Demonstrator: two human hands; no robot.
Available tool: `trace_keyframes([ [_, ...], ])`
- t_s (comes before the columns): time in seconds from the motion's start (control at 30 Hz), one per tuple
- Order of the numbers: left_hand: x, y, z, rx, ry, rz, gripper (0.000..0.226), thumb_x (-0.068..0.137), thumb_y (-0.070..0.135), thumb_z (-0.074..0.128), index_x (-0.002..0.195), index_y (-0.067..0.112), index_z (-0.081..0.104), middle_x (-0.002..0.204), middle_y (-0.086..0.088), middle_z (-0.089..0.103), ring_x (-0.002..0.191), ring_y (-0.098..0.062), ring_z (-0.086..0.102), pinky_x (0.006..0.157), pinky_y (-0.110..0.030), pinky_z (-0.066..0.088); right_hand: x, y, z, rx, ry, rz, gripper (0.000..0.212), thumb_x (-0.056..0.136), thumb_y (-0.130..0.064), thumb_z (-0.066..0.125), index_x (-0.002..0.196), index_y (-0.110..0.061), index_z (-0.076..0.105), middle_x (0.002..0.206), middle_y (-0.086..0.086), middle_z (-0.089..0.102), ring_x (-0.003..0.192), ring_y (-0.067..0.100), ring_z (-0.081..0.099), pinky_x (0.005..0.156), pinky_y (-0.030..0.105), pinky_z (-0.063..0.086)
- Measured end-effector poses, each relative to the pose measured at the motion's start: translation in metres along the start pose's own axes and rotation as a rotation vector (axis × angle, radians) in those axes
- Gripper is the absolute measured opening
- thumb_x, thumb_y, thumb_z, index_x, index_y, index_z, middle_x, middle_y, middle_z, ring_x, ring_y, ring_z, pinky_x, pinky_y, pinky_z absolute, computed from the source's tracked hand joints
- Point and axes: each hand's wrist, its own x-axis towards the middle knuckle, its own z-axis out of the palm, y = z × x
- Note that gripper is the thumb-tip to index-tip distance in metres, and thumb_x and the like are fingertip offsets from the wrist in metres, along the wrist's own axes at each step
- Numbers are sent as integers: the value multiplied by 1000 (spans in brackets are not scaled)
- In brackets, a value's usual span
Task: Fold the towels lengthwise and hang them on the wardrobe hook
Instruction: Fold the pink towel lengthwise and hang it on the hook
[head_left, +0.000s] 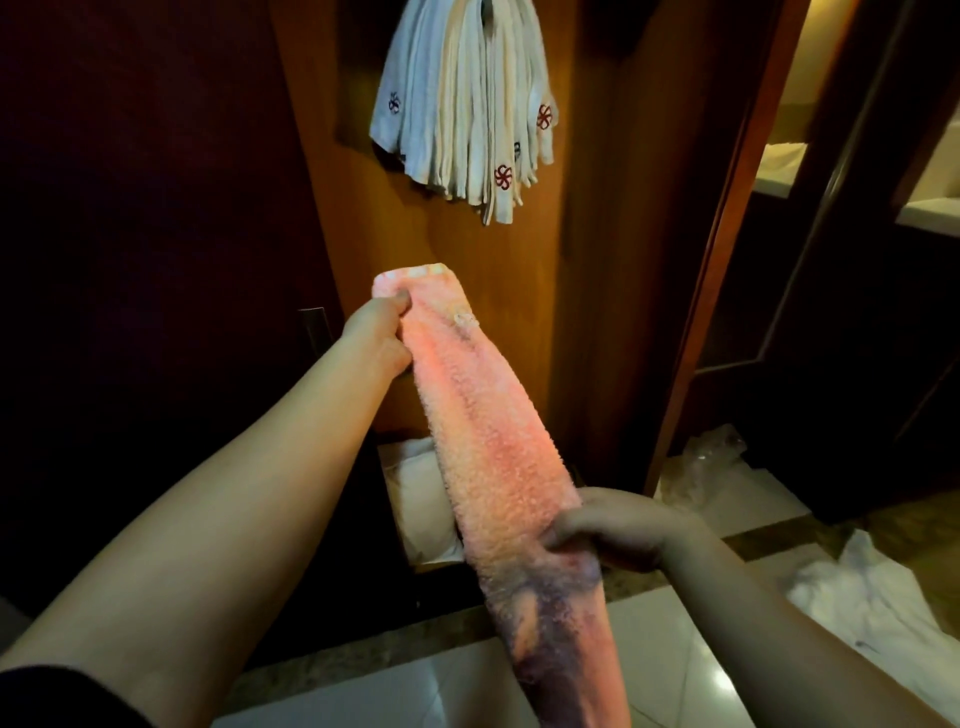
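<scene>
**Currently: folded towel stretched between both hands, hook not yet reached**

Head view, only one.

- Pink fluffy terry towel (488, 457), folded into a long narrow strip, held taut and slanting in front of the brown wooden wardrobe panel (597, 270).
- Left hand (376, 332) pinches the far top end, thumb over the fold. Right hand (618, 530) grips the strip lower down, fingers curled round it. Tail beyond that hangs in shadow toward the pale tiled floor (675, 665).
- Bundle of white and cream folded towels (467, 109) already hangs up top; the hook itself is hidden under them.

Handling, my read: light, soft, limp, with no stiffness of its own. Fuzzy pile grips well, so slip is unlikely; the fold falling open is the risk. Best hold is at the midpoint with both layers pinched, so the halves drape evenly over the hook.

Markings: red pinwheel emblems on the hanging white towels, no readable text. Small pale patch near the pink towel's top end, too blurred to read.

Also visible: white linen (857, 597) crumpled on the floor at right.
</scene>
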Motion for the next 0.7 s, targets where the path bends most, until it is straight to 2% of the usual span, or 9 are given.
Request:
trace_keyframes([
  [0.07, 4, -4, 0, 18, -1, -15, 22, 95, 19, 65, 81, 6, 53, 83, -9, 61, 74, -21, 61, 82, -39, 56, -1, 1, -1, 35, -16, -2, 45, 67, -19, 75, 109, -3, 69, 112, 15, 72, 109, 29, 66, 109, 42, 45],
  [0.13, 8, -10, -3, 53, -17, -61, 23, 96, 18, 64, 82, 4, 52, 84, -10, 59, 76, -23, 60, 84, -39, 55, -4, -1, -1, 44, -66, 4, 51, 68, -23, 76, 113, -3, 65, 112, 13, 71, 110, 29, 64, 109, 43, 45],
  [0.2, 18, -17, -8, 73, -44, -111, 21, 95, 20, 66, 96, 1, 56, 90, -10, 60, 89, -26, 62, 93, -40, 53, -7, -4, -2, 43, -92, -9, 58, 65, -29, 80, 116, -5, 64, 112, 10, 71, 112, 29, 64, 110, 46, 43],
  [0.3, 32, -28, -17, 134, -63, -135, 33, 97, 22, 63, 123, 2, 58, 112, -10, 65, 114, -28, 62, 104, -42, 48, -11, -9, -2, 123, -109, -66, 67, 61, -34, 90, 114, -5, 63, 108, 6, 74, 105, 22, 69, 100, 38, 51],
  [0.4, 40, -40, -22, 170, -65, -136, 41, 100, 20, 58, 134, 0, 53, 132, -13, 61, 123, -28, 58, 105, -41, 46, -17, -18, 0, 95, -86, -128, 66, 58, -36, 92, 111, -8, 64, 104, 2, 75, 101, 17, 70, 94, 32, 53],
  [0.5, 44, -48, -23, 180, -88, -116, 44, 101, 19, 56, 140, 1, 47, 135, -16, 58, 125, -30, 56, 105, -44, 45, -19, -25, 5, 25, -73, -127, 41, 70, -19, 77, 108, -8, 65, 101, 0, 76, 98, 14, 70, 94, 31, 54],
  [0.57, 45, -52, -23, 181, -104, -106, 44, 101, 20, 56, 141, 3, 46, 135, -17, 58, 125, -31, 56, 105, -45, 45, -21, -30, 10, -7, -100, -109, 32, 77, -13, 72, 108, -9, 66, 102, 0, 76, 100, 14, 70, 94, 30, 54],
  [0.63, 46, -57, -24, 170, -128, -95, 39, 102, 22, 53, 137, 6, 49, 131, -17, 60, 122, -30, 57, 102, -44, 46, -24, -37, 10, 17, -117, -143, 36, 74, -20, 81, 107, -10, 69, 104, 2, 76, 100, 15, 71, 91, 30, 54],
  [0.7, 50, -66, -29, 148, -185, -107, 27, 104, 27, 47, 124, 11, 54, 116, -14, 64, 111, -29, 61, 93, -42, 48, -26, -46, 7, 81, -123, -210, 44, 68, -32, 89, 103, -11, 75, 105, 6, 75, 100, 19, 71, 87, 30, 56],
])
